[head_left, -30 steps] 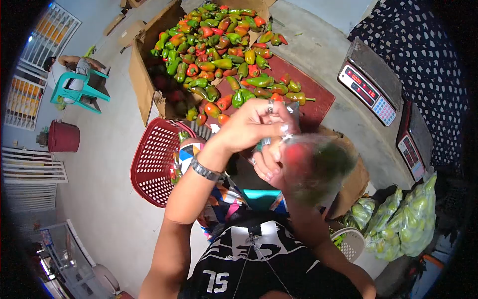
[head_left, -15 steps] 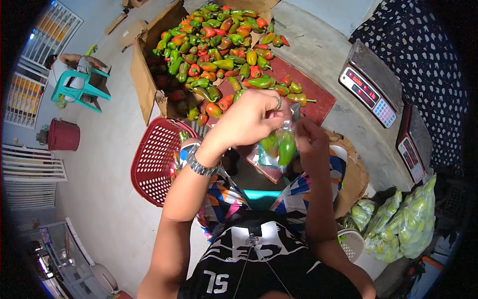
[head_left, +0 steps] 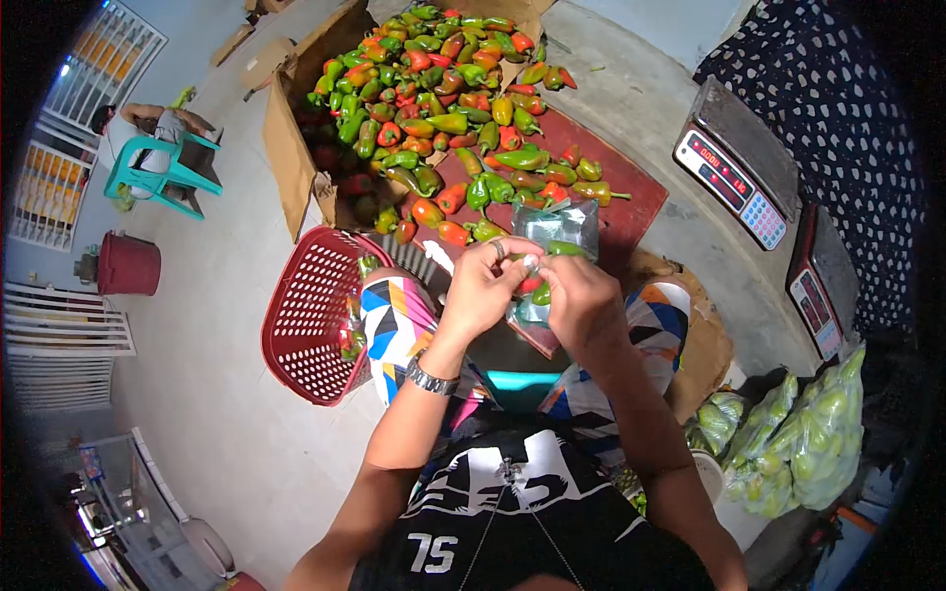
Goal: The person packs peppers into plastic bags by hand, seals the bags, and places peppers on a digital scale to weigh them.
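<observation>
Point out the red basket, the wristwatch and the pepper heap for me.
Red basket (head_left: pixel 307 330): head view, on its perforated side wall.
Wristwatch (head_left: pixel 432 379): head view, on the metal band.
Pepper heap (head_left: pixel 448 84): head view, on peppers in the upper middle of the pile.

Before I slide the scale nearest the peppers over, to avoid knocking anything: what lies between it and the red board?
The head view shows only bare grey concrete between that scale and the red board.
</observation>
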{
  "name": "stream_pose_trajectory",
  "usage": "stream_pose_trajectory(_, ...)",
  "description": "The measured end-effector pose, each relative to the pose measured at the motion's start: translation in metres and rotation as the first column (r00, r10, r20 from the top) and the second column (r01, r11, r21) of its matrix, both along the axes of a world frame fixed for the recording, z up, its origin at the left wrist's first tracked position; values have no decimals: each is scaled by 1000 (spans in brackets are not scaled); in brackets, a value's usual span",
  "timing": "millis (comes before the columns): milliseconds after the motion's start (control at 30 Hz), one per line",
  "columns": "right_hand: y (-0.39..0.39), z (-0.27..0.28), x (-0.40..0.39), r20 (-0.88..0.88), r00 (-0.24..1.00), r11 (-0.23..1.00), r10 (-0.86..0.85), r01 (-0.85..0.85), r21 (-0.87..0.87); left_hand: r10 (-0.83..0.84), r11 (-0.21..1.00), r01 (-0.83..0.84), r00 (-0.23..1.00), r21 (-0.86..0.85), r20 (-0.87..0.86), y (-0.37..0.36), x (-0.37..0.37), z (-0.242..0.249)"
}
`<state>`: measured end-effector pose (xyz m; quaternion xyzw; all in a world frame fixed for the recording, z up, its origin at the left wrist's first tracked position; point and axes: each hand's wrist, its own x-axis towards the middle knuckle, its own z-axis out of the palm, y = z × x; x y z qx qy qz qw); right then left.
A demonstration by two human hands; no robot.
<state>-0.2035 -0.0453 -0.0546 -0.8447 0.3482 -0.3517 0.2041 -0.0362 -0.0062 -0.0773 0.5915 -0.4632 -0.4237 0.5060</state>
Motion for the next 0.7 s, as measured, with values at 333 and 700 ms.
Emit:
stream_pose_trajectory(333, 17, -47, 13, 454, 812, 228, -366, -395, 890, 287, 953, -201, 838, -227, 464, 2, -19, -7)
stream_pose_trajectory(700, 39, -62, 31, 728, 354, 111, -587, -856, 505, 23, 1000, -6, 722, 27, -692, 16, -15, -6)
